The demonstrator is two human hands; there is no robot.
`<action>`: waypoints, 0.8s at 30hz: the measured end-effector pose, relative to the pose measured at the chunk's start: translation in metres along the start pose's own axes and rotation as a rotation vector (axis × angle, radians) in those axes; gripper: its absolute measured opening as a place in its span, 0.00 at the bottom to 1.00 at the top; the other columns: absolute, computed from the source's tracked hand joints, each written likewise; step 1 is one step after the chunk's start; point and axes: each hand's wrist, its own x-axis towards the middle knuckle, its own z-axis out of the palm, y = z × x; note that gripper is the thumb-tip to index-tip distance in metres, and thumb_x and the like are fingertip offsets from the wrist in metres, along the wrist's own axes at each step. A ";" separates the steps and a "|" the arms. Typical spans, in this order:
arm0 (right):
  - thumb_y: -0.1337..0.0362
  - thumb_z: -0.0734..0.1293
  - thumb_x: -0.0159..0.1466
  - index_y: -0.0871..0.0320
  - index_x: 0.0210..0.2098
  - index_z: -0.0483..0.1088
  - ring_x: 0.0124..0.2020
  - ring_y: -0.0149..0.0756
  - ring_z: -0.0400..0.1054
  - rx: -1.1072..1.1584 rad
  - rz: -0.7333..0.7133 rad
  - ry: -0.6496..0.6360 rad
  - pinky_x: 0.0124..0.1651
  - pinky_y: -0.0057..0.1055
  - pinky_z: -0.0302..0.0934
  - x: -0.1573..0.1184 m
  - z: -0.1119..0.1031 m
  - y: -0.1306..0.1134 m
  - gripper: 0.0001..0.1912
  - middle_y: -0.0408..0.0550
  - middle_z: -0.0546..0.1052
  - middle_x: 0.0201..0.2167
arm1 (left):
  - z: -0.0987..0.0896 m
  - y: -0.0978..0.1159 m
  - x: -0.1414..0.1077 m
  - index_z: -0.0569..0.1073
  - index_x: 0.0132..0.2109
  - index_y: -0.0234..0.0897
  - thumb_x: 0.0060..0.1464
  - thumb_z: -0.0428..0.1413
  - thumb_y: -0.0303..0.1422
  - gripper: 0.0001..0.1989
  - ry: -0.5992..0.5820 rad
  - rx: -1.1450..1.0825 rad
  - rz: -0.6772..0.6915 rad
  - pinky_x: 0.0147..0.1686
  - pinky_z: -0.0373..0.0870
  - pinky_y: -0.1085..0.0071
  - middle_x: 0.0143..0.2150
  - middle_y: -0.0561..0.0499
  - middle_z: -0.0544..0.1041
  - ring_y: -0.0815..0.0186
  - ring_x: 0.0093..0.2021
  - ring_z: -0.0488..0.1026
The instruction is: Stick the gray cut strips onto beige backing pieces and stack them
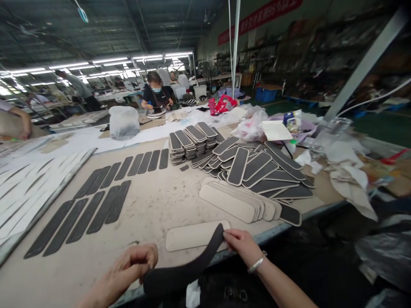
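Note:
A dark rounded strip [189, 270] hangs bent between my two hands at the table's front edge. My left hand [133, 265] pinches its left end, and my right hand [240, 244] grips its raised right end between thumb and fingers. Just behind it, a single beige strip [189, 236] lies flat on the table. Farther right is a fanned row of beige strips [229, 199]. Beyond that row lies a loose heap of dark strips with pale edges [257, 167], next to neat stacks [192, 139]. Separate dark strips [90, 211] lie in two rows at the left.
A white slatted panel [38, 184] lies along the left side. Plastic bags [123, 122], paper and a red bottle [212, 107] sit toward the back. A metal post [362, 64] slants up at the right. A masked person [156, 96] works across the table.

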 end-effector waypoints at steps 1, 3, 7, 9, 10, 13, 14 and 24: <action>0.49 0.64 0.53 0.60 0.28 0.72 0.17 0.26 0.59 -0.011 0.035 0.023 0.23 0.25 0.56 -0.005 -0.003 0.003 0.19 0.38 0.65 0.15 | 0.000 -0.007 0.001 0.65 0.24 0.35 0.47 0.52 0.33 0.08 0.028 -0.118 -0.028 0.25 0.56 0.72 0.24 0.52 0.62 0.69 0.25 0.59; 0.49 0.64 0.52 0.60 0.27 0.72 0.16 0.26 0.58 -0.041 0.098 0.048 0.22 0.24 0.56 -0.013 -0.008 0.009 0.18 0.38 0.65 0.15 | 0.003 -0.022 0.004 0.66 0.25 0.34 0.47 0.51 0.33 0.08 0.076 -0.327 -0.083 0.23 0.55 0.73 0.23 0.53 0.61 0.70 0.23 0.57; 0.50 0.63 0.52 0.59 0.23 0.69 0.16 0.26 0.59 -0.143 0.140 0.081 0.19 0.23 0.56 -0.020 -0.010 0.018 0.17 0.38 0.65 0.14 | 0.007 -0.048 0.013 0.67 0.25 0.32 0.49 0.51 0.36 0.11 0.116 -0.503 -0.159 0.21 0.53 0.75 0.22 0.53 0.61 0.72 0.22 0.56; 0.50 0.62 0.53 0.58 0.21 0.67 0.16 0.27 0.60 -0.177 0.137 0.112 0.19 0.23 0.56 -0.016 -0.010 0.018 0.17 0.38 0.65 0.14 | 0.003 -0.058 0.020 0.68 0.27 0.32 0.47 0.54 0.38 0.12 0.149 -0.496 -0.174 0.21 0.52 0.76 0.22 0.54 0.62 0.74 0.22 0.56; 0.50 0.62 0.53 0.58 0.21 0.67 0.16 0.27 0.60 -0.197 0.136 0.126 0.19 0.23 0.56 -0.013 -0.010 0.017 0.16 0.38 0.66 0.14 | -0.001 -0.062 0.023 0.68 0.28 0.32 0.46 0.56 0.38 0.12 0.176 -0.468 -0.186 0.21 0.51 0.77 0.22 0.54 0.62 0.74 0.21 0.56; 0.51 0.61 0.54 0.57 0.21 0.68 0.15 0.28 0.60 -0.320 0.124 0.150 0.21 0.25 0.56 -0.001 -0.012 0.010 0.16 0.38 0.66 0.12 | -0.015 -0.073 0.038 0.67 0.27 0.32 0.42 0.60 0.37 0.13 0.258 -0.326 -0.241 0.19 0.45 0.79 0.18 0.58 0.60 0.77 0.18 0.52; 0.52 0.61 0.54 0.56 0.20 0.68 0.16 0.29 0.61 -0.389 0.112 0.160 0.22 0.26 0.56 0.003 -0.013 0.007 0.16 0.38 0.67 0.12 | -0.019 -0.076 0.044 0.66 0.26 0.33 0.42 0.60 0.38 0.14 0.269 -0.280 -0.262 0.18 0.44 0.79 0.17 0.59 0.59 0.78 0.18 0.51; 0.55 0.61 0.53 0.55 0.16 0.70 0.24 0.33 0.65 -0.803 0.074 0.206 0.29 0.28 0.53 0.027 -0.018 0.003 0.14 0.42 0.73 0.17 | -0.032 -0.085 0.092 0.66 0.24 0.34 0.35 0.60 0.44 0.17 0.280 0.100 -0.404 0.16 0.41 0.77 0.14 0.61 0.58 0.77 0.15 0.49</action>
